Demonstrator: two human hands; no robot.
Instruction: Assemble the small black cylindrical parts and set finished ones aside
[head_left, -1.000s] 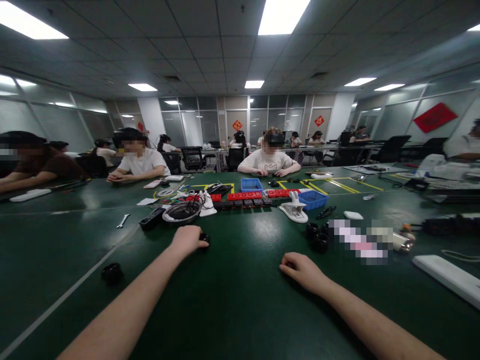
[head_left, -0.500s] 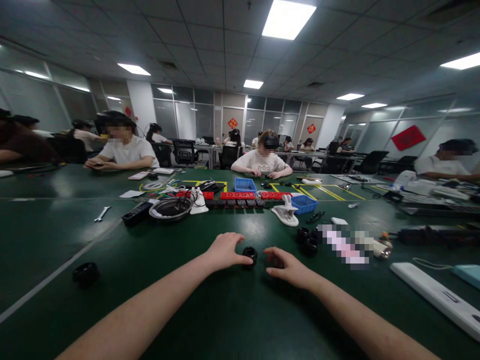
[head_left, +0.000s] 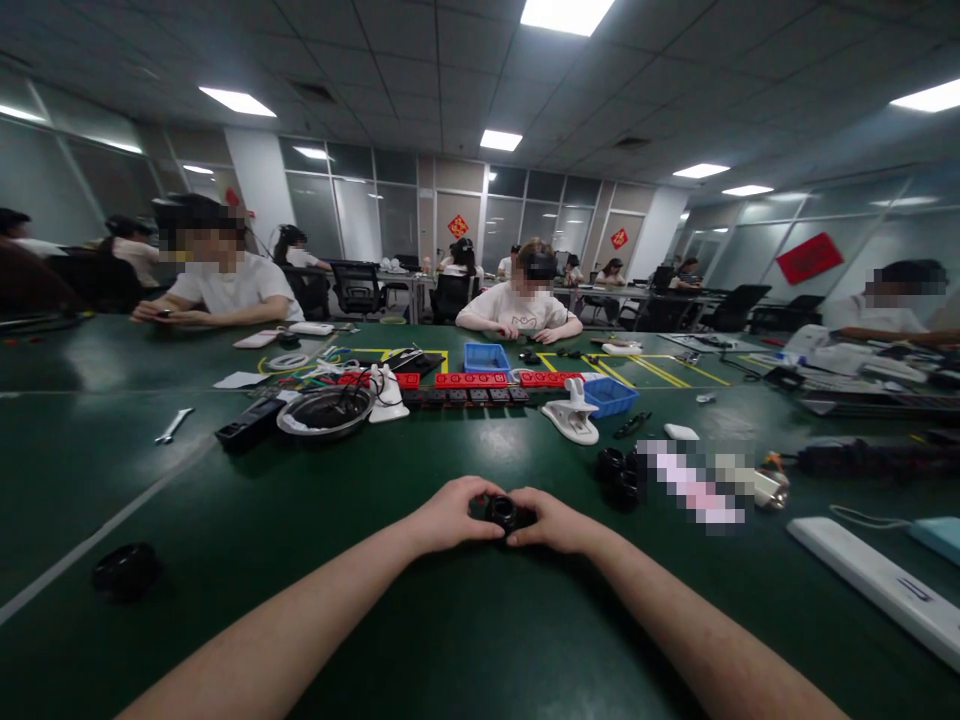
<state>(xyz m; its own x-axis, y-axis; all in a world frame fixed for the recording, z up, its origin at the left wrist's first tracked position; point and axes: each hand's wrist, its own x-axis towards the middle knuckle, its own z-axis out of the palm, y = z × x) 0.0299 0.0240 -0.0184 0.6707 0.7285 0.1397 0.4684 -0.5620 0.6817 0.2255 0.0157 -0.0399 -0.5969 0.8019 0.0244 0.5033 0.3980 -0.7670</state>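
A small black ring-shaped part [head_left: 501,511] with a round opening stands on the green table between my two hands. My left hand [head_left: 457,515] closes on it from the left, thumb in front and fingers curving behind. From the right, my right hand [head_left: 551,520] grips it with thumb and fingers. A dark patch shows inside the right-hand grip; I cannot tell whether it is the same part or a second piece. Several similar black round parts [head_left: 619,475] sit to the right, and another black part [head_left: 126,572] lies far left.
Beyond my hands are a metal bowl [head_left: 328,412], red power strips [head_left: 470,380], a blue basket [head_left: 611,397] and a white clip stand [head_left: 571,415]. A wrench [head_left: 174,426] lies left, a long white device [head_left: 877,580] right. A co-worker [head_left: 519,308] sits across the table.
My right hand has moved left to the black ring-shaped part, and both hands now close around it. Before, the left thumb touched it and the right hand was apart. The view has shifted slightly.
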